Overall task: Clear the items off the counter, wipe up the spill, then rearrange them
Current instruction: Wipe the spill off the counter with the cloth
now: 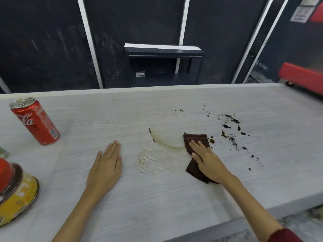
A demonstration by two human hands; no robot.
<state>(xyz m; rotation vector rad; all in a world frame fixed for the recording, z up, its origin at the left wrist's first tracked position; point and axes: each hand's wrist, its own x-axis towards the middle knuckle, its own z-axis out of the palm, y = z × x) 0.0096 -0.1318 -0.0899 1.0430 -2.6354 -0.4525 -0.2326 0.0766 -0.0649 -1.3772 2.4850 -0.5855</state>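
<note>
Right hand (pixel 208 159) lies flat, pressing the brown cloth (pixel 195 142); soft and limp, best pinched mid-fold; left hand (pixel 106 165) rests empty, fingers straight.

Can (pixel 35 120) stands far left on counter (pixel 157 198); cloth (pixel 194 142) lies right of centre.

Cut off at the left edge: yellow tin (pixel 19 194) with a red lid (pixel 6 173), label unreadable. Above it, a green sliver (pixel 2 151), too little showing to identify. Cloth (pixel 195 154) partly hidden under the right hand (pixel 208 161). Red object (pixel 302 77) clipped at the right edge. Paper notice (pixel 301 13) at upper right, cropped and blurred past reading. Right sleeve (pixel 286 235) cut by the bottom edge.
</note>
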